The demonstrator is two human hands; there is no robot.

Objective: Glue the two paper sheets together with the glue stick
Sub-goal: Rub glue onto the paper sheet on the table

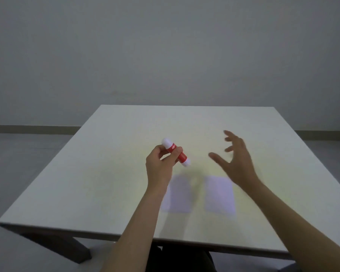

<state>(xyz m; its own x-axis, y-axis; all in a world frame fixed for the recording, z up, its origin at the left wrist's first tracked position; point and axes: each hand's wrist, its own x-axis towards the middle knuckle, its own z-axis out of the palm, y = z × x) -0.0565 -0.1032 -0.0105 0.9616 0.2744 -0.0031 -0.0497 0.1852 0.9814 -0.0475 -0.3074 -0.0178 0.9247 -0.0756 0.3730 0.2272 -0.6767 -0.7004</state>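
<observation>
Bare grey wall; pale table (110, 193). Our left hand (159, 165) pinches the glue stick (176, 152) mid-barrel, above the table, long axis running far-left to near-right. Our right hand (237, 158), fingers spread and empty, sits right of its lower cap. Two paper sheets (219, 195) lie nearer us.

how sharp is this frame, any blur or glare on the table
Head view: soft overall; the two paper sheets are smeared at their edges, the open right hand shows motion blur at the fingers, and the glue stick in the left hand is the crispest thing. No hard glare, only a faint yellowish cast on the table; lighting is flat and dim.
</observation>
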